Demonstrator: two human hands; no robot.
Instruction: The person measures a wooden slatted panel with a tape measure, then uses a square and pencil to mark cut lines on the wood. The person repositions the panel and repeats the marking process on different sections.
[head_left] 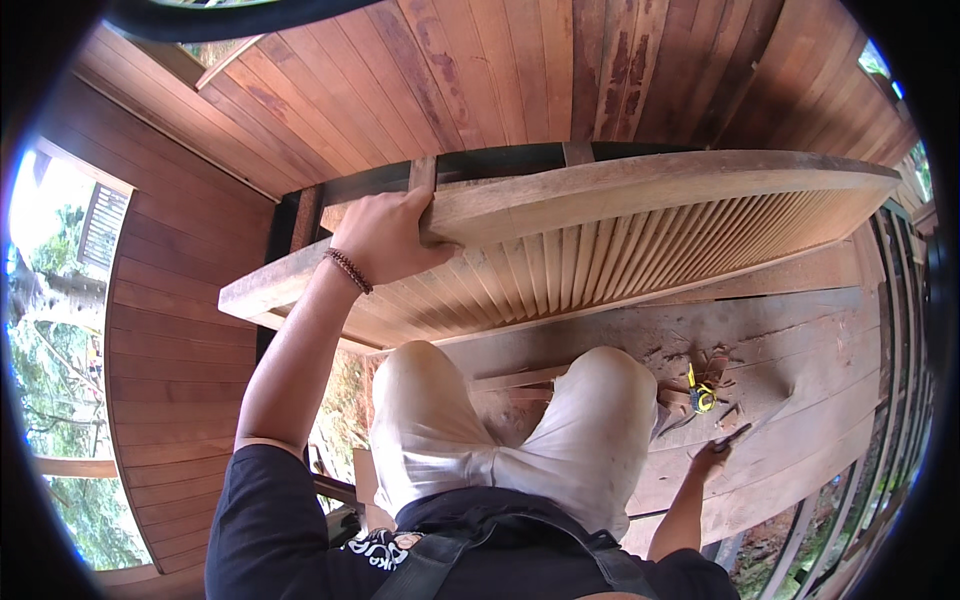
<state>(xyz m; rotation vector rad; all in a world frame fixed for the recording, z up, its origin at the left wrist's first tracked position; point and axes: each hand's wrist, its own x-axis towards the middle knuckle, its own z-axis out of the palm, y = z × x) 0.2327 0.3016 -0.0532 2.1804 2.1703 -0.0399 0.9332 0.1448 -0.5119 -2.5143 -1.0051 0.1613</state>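
Observation:
A long louvered wooden shutter [560, 190] stands on its edge in front of my knees, its many slats facing me. My left hand [385, 235] is closed over its upper rail towards the left end, fingers over the far side and thumb on the near side. Down at the right, close to the floor, my right hand [710, 461] is closed round a hand tool [740, 435] with a dark handle. A thin greyish blade seems to reach away from it, too blurred to name. A yellow and black tape measure [702, 398] lies ahead of that hand.
Wood shavings and offcuts [715, 365] lie around the tape measure on the plank floor [810, 340]. A plank wall [480, 80] rises behind the shutter. Dark railing bars [890, 350] run along the right side, and an opening [65, 350] shows trees at left.

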